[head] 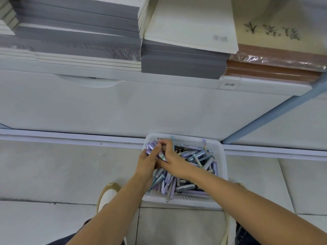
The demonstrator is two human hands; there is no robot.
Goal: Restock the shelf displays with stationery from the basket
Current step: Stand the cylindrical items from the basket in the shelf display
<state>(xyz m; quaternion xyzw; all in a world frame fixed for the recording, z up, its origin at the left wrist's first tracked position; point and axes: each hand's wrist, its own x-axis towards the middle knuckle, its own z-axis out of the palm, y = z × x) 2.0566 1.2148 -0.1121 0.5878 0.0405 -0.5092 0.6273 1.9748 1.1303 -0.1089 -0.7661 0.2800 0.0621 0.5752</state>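
White basket [223,156]; lilac, grey-blue pens [192,153]; grey notebooks [79,23].

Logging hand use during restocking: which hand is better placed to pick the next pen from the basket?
Probably the right. The left hand is wrapped round a bundle of purple pens; the right hand only pinches that bundle's top and lies directly over the loose pens in the white basket.

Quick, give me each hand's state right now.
Left hand: grips a bundle of lilac pens over the basket.
Right hand: fingers curled round the same bundle, pinching it.
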